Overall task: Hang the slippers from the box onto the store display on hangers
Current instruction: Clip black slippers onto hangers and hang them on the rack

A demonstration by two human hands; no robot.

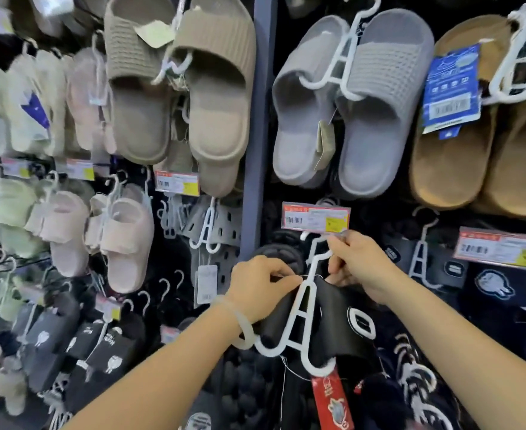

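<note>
A pair of black slippers [342, 330] hangs on a white plastic hanger [299, 318] in front of the display wall, low in the middle. My left hand [261, 287] grips the left slipper's top edge beside the hanger's stem. My right hand [361, 265] pinches the hanger's hook just below a price label [316, 217]. A red tag [333, 401] dangles from the pair. The box is out of view.
The wall is packed with hung slippers: beige pair [181, 88], grey pair [348, 103], brown pair [478, 125], pink and green pairs at left, black pairs at right and below. A grey upright post [257, 135] divides the panels. Bare white hooks [165, 290] stick out lower left.
</note>
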